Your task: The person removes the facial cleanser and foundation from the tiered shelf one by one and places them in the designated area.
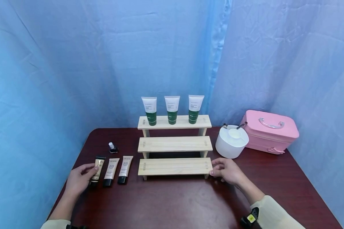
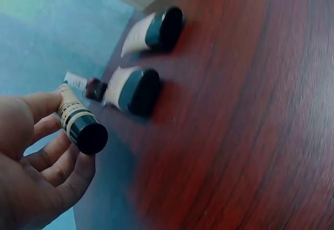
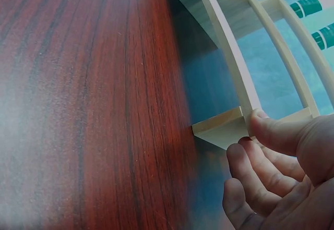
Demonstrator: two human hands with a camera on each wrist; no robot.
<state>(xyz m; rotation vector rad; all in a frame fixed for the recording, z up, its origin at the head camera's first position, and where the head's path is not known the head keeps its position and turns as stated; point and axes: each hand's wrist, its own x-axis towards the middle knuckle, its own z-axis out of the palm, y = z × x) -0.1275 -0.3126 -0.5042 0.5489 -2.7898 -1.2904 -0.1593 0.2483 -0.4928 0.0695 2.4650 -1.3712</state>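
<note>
A gold tube with a black cap [image 1: 98, 170] is pinched between the thumb and fingers of my left hand [image 1: 78, 178]. In the left wrist view the tube [image 2: 78, 118] points its cap toward the camera, lifted off the table. Beside it lie two beige BB cream tubes [image 1: 111, 171] [image 1: 125, 169] with black caps. My right hand [image 1: 228, 171] holds the right end of the lowest step of a three-tier wooden stand [image 1: 175, 167]; in the right wrist view the thumb lies on the board's corner [image 3: 245, 92], fingers curled below. Three white-and-green tubes [image 1: 172, 109] stand on the top tier.
Behind the BB cream tubes is a small dark bottle with a white cap [image 1: 112, 147]. Right of the stand are a white round organizer [image 1: 232, 143] and a pink case [image 1: 270, 130] with a handle. Blue curtains [image 1: 160, 47] hang behind the dark red table [image 1: 177, 203].
</note>
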